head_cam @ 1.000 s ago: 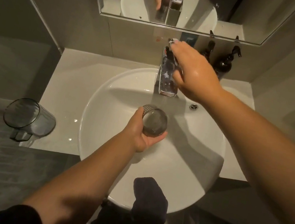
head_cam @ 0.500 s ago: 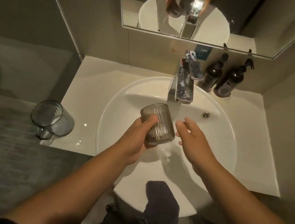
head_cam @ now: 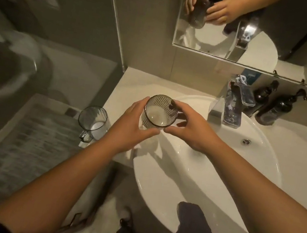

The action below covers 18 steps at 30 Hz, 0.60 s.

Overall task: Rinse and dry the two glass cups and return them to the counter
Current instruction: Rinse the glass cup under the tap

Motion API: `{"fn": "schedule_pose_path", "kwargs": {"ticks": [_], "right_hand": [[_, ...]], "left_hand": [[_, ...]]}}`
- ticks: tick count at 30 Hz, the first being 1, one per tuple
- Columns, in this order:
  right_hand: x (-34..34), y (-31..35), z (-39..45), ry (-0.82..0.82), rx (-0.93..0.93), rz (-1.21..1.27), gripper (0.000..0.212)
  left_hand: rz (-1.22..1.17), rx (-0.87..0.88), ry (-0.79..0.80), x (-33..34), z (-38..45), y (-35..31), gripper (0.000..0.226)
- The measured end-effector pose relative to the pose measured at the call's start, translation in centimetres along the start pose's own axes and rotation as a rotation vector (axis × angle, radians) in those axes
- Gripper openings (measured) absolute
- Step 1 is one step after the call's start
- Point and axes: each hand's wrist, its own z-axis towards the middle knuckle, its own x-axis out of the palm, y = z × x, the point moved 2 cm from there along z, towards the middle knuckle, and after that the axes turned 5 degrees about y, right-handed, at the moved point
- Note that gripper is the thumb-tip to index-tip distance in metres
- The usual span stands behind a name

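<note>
A ribbed smoky glass cup (head_cam: 158, 111) is held upright over the left rim of the white basin (head_cam: 251, 174), mouth toward me. My left hand (head_cam: 130, 126) grips its left side and base. My right hand (head_cam: 191, 127) holds its right side, fingers on the rim. A second glass cup with a handle (head_cam: 92, 122) stands on the white counter (head_cam: 131, 83) at the left front edge, apart from both hands.
A chrome faucet (head_cam: 230, 107) rises behind the basin, with two dark pump bottles (head_cam: 273, 108) to its right. A dark cloth (head_cam: 193, 232) hangs over the basin's front rim. A mirror (head_cam: 235, 28) hangs above. A grey floor mat (head_cam: 20, 144) lies to the left.
My right hand came off the faucet handle and took hold of the ribbed cup. Both hands carried the cup left, from under the spout to the basin's left rim.
</note>
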Motion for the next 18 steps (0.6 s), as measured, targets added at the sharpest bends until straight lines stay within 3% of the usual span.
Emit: {"fn": "schedule_pose_path", "kwargs": {"ticks": [3, 8, 18], "right_hand": [[1.1, 0.1, 3.5, 0.022, -0.008, -0.089, 0.076], [2.6, 0.3, 8.6, 0.071, -0.035, -0.199, 0.073], [5.6, -1.6, 14.7, 0.259, 0.101, -0.503, 0.068]], "left_hand": [[0.031, -0.061, -0.005, -2.1, 1.2, 1.8, 0.098], [0.161, -0.117, 0.002, -4.5, 4.4, 4.4, 0.087], [0.531, -0.235, 0.179, -5.6, 8.8, 8.7, 0.077]]}}
